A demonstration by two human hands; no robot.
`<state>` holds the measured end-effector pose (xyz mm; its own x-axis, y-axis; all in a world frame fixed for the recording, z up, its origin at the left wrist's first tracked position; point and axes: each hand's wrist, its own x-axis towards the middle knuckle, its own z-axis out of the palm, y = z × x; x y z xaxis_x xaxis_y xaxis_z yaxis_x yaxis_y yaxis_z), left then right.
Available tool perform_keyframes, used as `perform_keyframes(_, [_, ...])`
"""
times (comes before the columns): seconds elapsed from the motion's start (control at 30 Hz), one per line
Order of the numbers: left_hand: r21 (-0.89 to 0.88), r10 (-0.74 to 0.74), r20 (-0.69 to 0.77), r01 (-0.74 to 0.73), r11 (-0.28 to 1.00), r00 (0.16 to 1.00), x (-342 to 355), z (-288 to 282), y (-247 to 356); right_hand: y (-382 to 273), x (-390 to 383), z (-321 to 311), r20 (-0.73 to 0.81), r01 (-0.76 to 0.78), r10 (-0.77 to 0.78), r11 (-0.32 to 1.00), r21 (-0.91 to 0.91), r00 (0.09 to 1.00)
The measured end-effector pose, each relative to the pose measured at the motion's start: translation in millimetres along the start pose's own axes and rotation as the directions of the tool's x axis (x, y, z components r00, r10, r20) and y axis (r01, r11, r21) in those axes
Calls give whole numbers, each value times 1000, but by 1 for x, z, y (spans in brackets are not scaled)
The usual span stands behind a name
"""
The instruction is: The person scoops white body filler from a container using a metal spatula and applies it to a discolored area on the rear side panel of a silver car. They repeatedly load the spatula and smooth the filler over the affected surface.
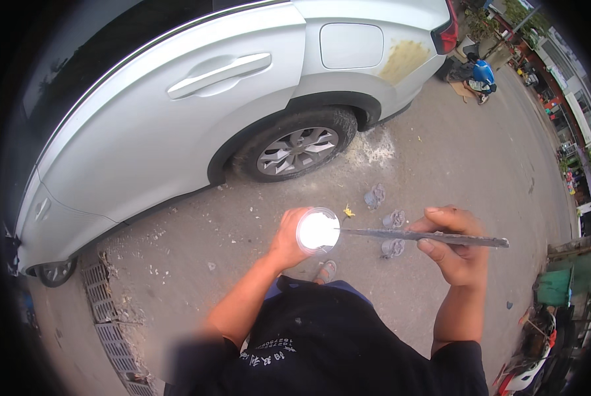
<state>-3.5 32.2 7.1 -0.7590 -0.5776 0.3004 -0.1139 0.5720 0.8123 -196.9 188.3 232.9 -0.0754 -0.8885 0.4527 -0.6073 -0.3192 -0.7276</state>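
My left hand (285, 241) is wrapped round a clear plastic cup (319, 251) in front of my body. White, paint-like material (317, 228) fills the view into the cup. A long, thin, stained stick (391, 233) is pinched between the thumb and fingers of my right hand (459, 259). It lies nearly level, its thin left end over the cup's right rim; whether that tip touches the white material I cannot tell. Beyond my hands stands a white car (137, 132) with a tan, rough-edged patch (404, 61) behind its fuel flap (351, 46).
Several crumpled grey lumps (375, 196) and a small yellow object (348, 211) lie on the pavement near the rear wheel (299, 150). Pale powder (378, 148) marks the ground. Drain grates (102, 294) run at left. A person in blue (484, 72) crouches beyond the car's rear; a green bin (554, 288) stands right.
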Motion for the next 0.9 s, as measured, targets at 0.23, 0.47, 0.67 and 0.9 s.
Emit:
perform_keyframes(0.23, [7,42,-101,-42,999,994,-4,-18,-15,-9,20,34,248,173,-161,984,-29,955])
perform_keyframes(0.47, [117,117,-239,-91,989,964,-4,-45,-23,11,35,57,-63,-1,0,1000,-12,998])
perform_keyframes(0.67, [153,71,-333,-20,988,940,-6,-59,-44,47,7,101,-271,-292,442,842,453,855])
perform_keyframes(0.9, [192,58,-314,3,981,948,30,-70,-44,69,49,64,-327,-183,386,840,510,863])
